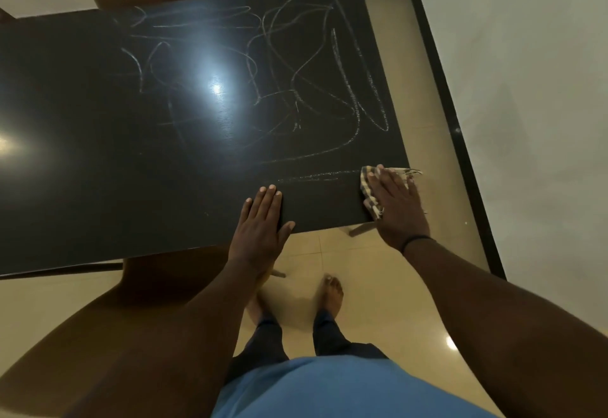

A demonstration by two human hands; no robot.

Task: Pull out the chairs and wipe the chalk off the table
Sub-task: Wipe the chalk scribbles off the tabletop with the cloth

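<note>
left hand (263,220) flat, holds nothing | right hand (394,200) flat, presses cloth (370,192) at near right corner of surface (98,154) | risk — cloth may slip off edge, chalk (329,88) may smear

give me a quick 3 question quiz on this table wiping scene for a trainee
1. True or false: the right hand presses a checked cloth flat on the table near its right corner.
2. Multiple choice: where does the left hand rest? A) on the brown chair B) flat on the table's near edge C) on the cloth
3. Fill in: most of the chalk scribbles lie on the table's ____ half.

Key
1. True
2. B
3. Right; they look unwiped, with the cloth at the end of the nearest chalk line.
</note>
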